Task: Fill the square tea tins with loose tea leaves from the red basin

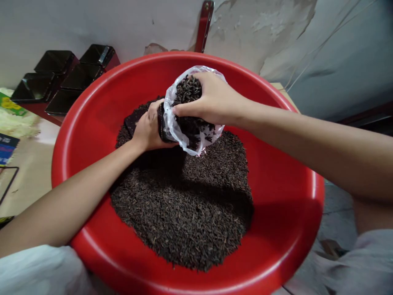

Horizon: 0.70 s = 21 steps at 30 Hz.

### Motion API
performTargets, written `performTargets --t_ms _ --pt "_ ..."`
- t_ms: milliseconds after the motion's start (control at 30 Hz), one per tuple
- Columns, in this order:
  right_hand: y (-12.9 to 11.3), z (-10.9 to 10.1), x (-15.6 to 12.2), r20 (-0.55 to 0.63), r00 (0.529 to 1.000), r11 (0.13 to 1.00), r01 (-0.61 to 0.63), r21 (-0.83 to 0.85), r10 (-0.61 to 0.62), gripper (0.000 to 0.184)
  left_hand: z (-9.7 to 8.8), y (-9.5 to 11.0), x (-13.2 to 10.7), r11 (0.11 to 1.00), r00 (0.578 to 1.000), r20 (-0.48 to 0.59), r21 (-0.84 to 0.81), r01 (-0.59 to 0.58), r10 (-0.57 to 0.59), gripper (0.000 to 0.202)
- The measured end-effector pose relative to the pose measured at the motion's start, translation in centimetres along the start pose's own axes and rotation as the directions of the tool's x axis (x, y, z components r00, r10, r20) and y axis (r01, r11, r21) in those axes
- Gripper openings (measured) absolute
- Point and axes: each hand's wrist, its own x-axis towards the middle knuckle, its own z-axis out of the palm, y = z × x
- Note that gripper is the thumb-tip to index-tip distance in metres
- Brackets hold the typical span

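Note:
Dark loose tea leaves (181, 221) lie heaped in a large red plastic basin (313, 186). Above the heap, my left hand (149, 129) is wrapped round a dark tin (165, 127), which is tilted. A clear plastic bag (169, 116) lines the tin and its rim flares out of the mouth. My right hand (217, 98) is at the bag's opening, fingers curled round a handful of tea leaves; its fingertips are partly hidden. More leaves show inside the bag. Behind my left hand, a dark flat-sided object (132, 122) rests on the heap.
Several dark, open-topped tins (82, 77) stand together left of the basin. A dark red strip (204, 26) leans on the peeling wall behind. At the far left are a blue printed packet (7, 149) and a black wire frame (12, 182). Thin cables hang at the right.

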Motion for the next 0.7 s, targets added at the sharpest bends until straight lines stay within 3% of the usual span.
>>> performTargets --t_ms 167,333,533,633,700 --pt "0.7 0.2 0.0 0.068 0.994 0.987 0.091 -0.133 -0.082 0.039 0.3 -0.6 -0.1 1.0 0.999 -0.04 0.009 -0.023 0.023 0.103" --pt "1.0 0.2 -0.1 0.106 0.991 0.976 0.103 -0.19 -0.084 0.045 0.2 -0.6 0.0 0.998 0.999 0.01 -0.042 0.037 -0.036 0.092" --pt "1.5 -0.2 0.5 0.262 0.964 0.979 0.094 -0.183 -0.044 0.029 0.3 -0.6 0.0 0.999 1.0 -0.002 -0.039 0.029 -0.029 0.09" --pt "2.6 -0.7 0.4 0.357 0.932 0.984 0.112 -0.139 -0.056 0.017 0.5 -0.7 -0.1 1.0 0.999 -0.051 0.018 -0.014 0.015 0.076" --pt "3.4 -1.2 0.0 0.322 0.942 0.994 0.111 -0.026 -0.096 0.021 0.6 -0.7 -0.2 0.999 0.997 -0.082 0.034 -0.011 0.014 0.066"
